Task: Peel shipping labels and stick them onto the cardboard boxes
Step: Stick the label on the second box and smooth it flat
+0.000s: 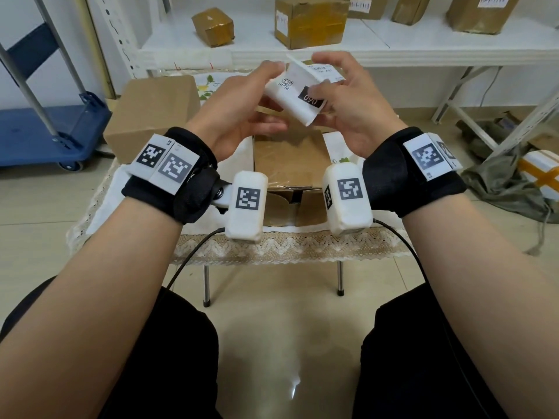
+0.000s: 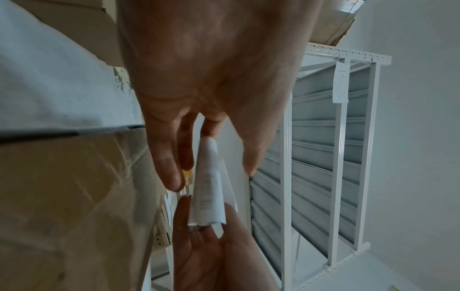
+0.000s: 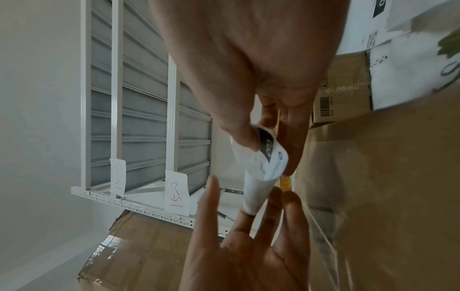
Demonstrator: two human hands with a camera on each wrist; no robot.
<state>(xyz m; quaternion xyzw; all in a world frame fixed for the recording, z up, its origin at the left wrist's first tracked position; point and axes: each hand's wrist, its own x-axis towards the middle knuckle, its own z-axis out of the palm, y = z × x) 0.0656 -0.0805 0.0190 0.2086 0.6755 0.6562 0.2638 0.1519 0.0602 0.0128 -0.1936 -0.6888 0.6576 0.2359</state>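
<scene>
Holding the label (image 1: 298, 93) up above the taped box (image 1: 289, 158), you pinch its near edge with your right hand (image 1: 348, 107), thumb on the black patch, while your left hand (image 1: 239, 107) pinches the other side. Between the two grips the sheet curls, likely so the sticker can part from its backing. Directly beneath the pinch the box top waits, so pressing down should be short work.
</scene>
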